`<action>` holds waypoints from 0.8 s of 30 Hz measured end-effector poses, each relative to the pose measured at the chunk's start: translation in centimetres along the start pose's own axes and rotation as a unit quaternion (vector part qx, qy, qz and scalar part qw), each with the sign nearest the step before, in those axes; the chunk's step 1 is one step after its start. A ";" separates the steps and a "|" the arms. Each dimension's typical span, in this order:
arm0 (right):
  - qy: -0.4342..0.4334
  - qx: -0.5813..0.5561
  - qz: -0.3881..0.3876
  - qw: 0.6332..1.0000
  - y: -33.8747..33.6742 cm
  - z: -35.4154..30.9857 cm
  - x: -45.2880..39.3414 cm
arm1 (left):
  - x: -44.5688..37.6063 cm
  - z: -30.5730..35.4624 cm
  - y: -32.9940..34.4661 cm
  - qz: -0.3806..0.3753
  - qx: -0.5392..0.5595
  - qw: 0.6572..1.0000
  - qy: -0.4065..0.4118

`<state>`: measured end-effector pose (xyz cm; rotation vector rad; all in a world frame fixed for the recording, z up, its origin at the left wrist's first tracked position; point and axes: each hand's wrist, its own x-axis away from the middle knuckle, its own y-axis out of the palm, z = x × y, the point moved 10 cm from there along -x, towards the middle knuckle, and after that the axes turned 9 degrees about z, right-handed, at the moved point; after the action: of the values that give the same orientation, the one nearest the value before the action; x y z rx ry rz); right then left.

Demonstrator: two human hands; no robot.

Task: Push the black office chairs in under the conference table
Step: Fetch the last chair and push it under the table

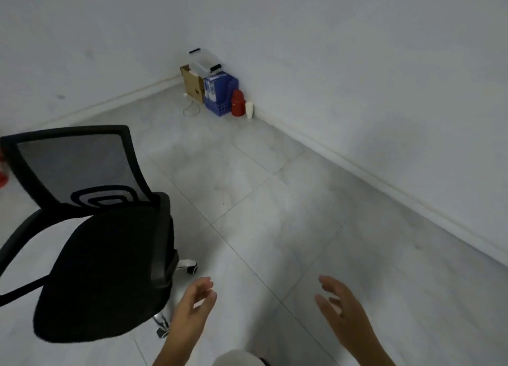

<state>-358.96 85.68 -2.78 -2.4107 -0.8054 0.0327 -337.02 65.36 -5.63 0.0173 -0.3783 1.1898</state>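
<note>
A black office chair (pixel 104 269) with a mesh back and curved armrests stands on the pale tiled floor at the left, its seat toward me. One white caster shows under its right side. My left hand (pixel 193 302) hovers just right of the seat's front corner, fingers relaxed and holding nothing, not touching the chair. My right hand (pixel 339 308) floats over bare floor farther right, fingers spread and empty. No conference table is in view.
In the room's far corner stand a cardboard box (pixel 192 83), a clear plastic bin (pixel 204 61), a blue file crate (pixel 221 93), a red jug (pixel 237 103) and a white cup (pixel 249 109). White walls with skirting run left and right. A red object (pixel 2 175) peeks in at the left edge.
</note>
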 end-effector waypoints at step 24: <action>-0.124 -0.015 -0.240 0.963 15.6 -21.1 -58.1 | -40.3 13.2 9.7 0.334 0.084 0.937 -0.052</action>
<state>-393.69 32.26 -2.97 -2.2009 -1.4963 0.1341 -362.27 29.95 -7.01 0.1071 -0.3865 1.8994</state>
